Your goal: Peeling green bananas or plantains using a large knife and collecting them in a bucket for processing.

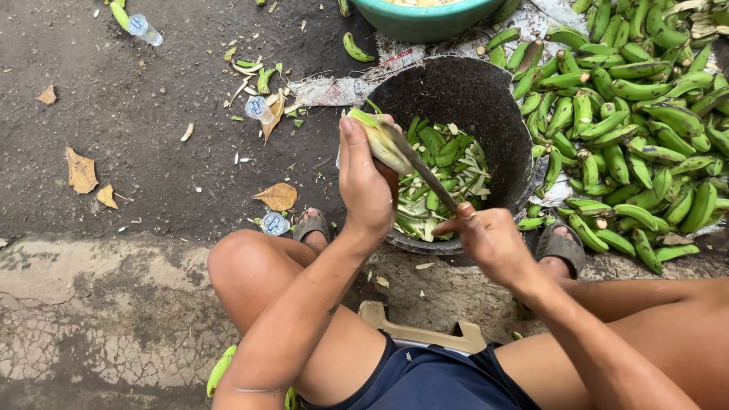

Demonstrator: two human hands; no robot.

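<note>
My left hand (364, 182) grips a partly peeled green banana (380, 140), its pale flesh showing, held over a black bucket (497, 114). My right hand (490, 239) holds a knife (421, 167) by the handle, and the blade lies across the banana's upper side. Inside the bucket sits a heap of green peels (448, 178). Both hands hover just above the bucket's near rim.
A large pile of green bananas (630, 121) covers the ground at right. A teal basin (425, 19) stands beyond the bucket. Dry leaves, peel scraps and small plastic cups litter the dark ground at left. My sandalled feet flank the bucket; a low stool (421, 330) is under me.
</note>
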